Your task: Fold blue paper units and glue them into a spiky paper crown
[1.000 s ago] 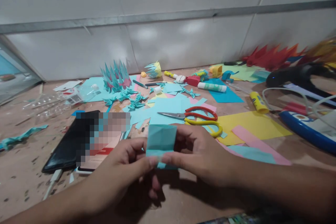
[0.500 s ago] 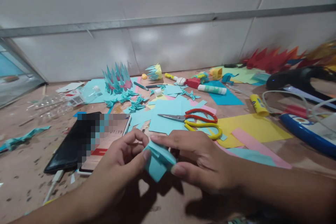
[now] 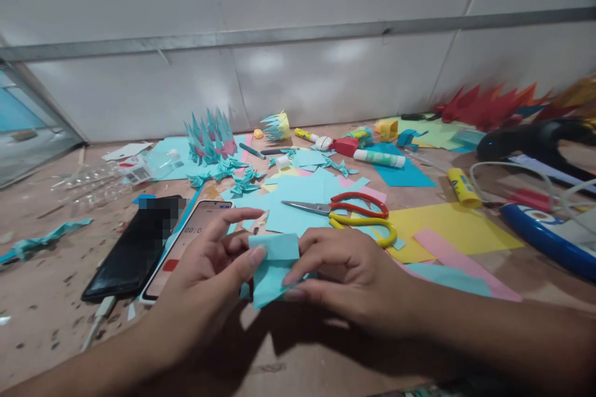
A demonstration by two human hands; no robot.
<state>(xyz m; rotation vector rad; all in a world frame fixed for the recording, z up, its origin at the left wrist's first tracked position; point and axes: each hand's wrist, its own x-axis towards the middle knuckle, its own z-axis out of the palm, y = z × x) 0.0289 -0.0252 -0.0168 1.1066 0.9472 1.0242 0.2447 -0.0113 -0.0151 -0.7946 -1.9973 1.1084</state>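
Both hands hold a small folded piece of light blue paper (image 3: 270, 265) just above the brown table (image 3: 41, 298), near its front edge. My left hand (image 3: 209, 276) pinches the paper's left side with thumb and fingers, its index finger stretched out over the paper. My right hand (image 3: 347, 276) grips the right side, fingers curled onto the fold. The paper's lower corner points down between the hands.
Two phones (image 3: 158, 247) lie left of my hands. Red and yellow scissors (image 3: 354, 214) rest on blue sheets behind them. Yellow and pink paper (image 3: 447, 229), glue sticks (image 3: 379, 158), folded blue paper spikes (image 3: 209, 136), a black device and blue object with cables (image 3: 535, 136) crowd the back and right.
The paper was held flat and upright, then turned and folded; now it sits lower and flatter between my hands. My left index finger has stretched out.
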